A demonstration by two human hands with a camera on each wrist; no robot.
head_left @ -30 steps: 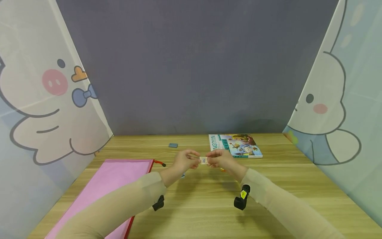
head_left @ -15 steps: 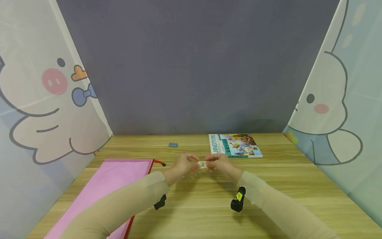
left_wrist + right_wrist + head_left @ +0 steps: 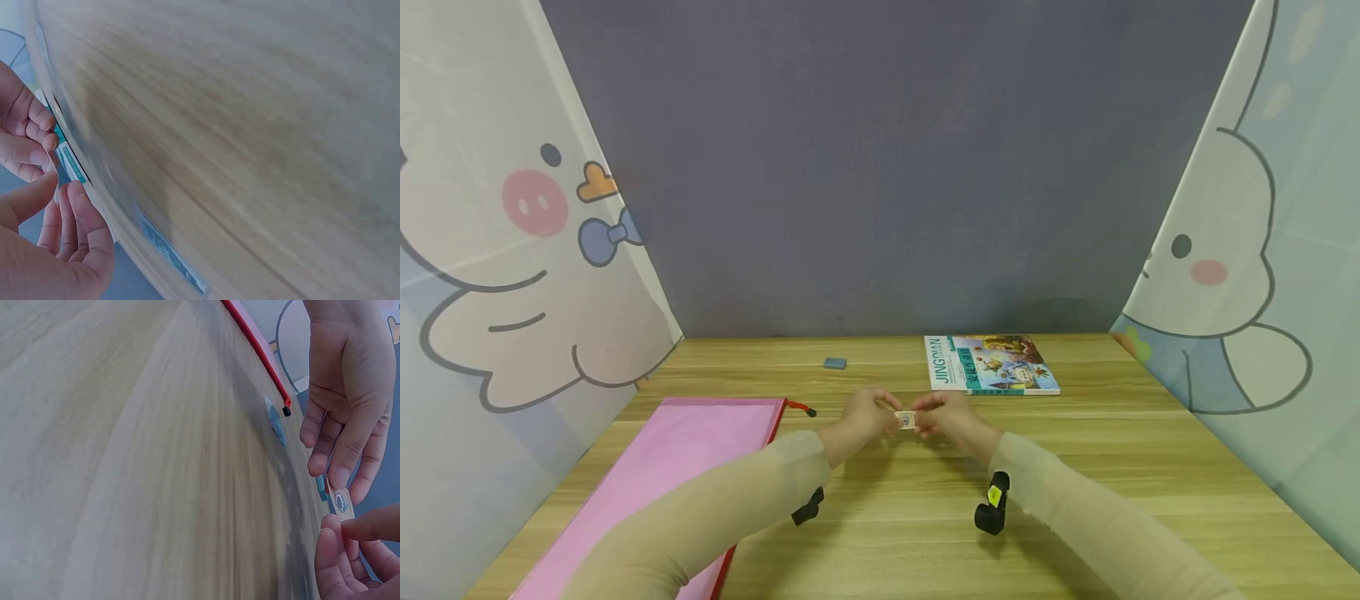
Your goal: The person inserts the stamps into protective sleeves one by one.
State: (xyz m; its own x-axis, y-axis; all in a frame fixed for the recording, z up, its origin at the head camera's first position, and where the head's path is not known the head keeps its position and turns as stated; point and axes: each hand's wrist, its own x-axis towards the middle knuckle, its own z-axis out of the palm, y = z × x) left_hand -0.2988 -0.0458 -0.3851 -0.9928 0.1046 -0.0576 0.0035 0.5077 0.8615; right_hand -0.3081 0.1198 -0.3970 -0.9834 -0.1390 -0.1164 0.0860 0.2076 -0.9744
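A small pale card (image 3: 906, 420) with a blue-grey round picture is held between both hands in the head view. My left hand (image 3: 867, 417) pinches one end between thumb and fingers. The opposite end is pinched by my right hand (image 3: 951, 418). The right wrist view shows the card's face (image 3: 340, 501) between the two thumbs, tilted above the wooden table (image 3: 895, 533). Below the hands, a flat bluish printed piece (image 3: 170, 253) lies on the table in the left wrist view.
A colourful book (image 3: 992, 365) lies behind the right hand. At the back is a small blue-grey block (image 3: 835, 363). A pink zip pouch (image 3: 715, 442) with red edging lies under and beside the left forearm. A grey wall (image 3: 880, 167) rises behind the table.
Both hands, still holding the card, have moved lower and slightly nearer in the head view, with the card drifting a little left. More of the book's cover shows. The block and pouch stay put.
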